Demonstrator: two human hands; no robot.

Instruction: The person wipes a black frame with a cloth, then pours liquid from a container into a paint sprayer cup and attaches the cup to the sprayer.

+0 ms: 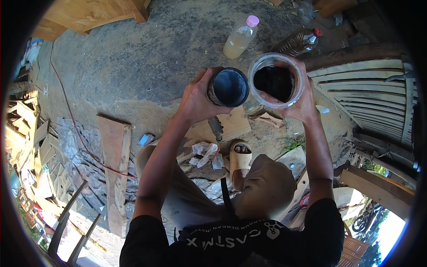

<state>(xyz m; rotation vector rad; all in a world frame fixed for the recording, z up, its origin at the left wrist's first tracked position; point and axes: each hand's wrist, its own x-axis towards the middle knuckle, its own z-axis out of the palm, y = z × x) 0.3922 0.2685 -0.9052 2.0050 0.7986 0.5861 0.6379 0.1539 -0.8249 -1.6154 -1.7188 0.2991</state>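
Note:
My left hand [195, 98] is closed round the dark round cup [228, 87] of what looks like a spray gun. Its open top faces up, showing a dull blue-grey inside. Below the cup a dark metal handle [215, 128] sticks out, with a hose fitting at its end. My right hand [306, 100] grips a clear plastic tub [255, 95] from its right side. Black liquid [273, 83] lies in the tub, off to one side as if it is tilted. Cup and tub are held side by side, rims close together.
Beyond my hands stand a pink-capped bottle of cloudy liquid [240, 41] and a red-capped dark bottle [296, 42]. A slatted white panel [364, 89] is at right. Wooden furniture [89, 18] sits far left. An orange hose [73, 118] crosses the ground by a plank [114, 173].

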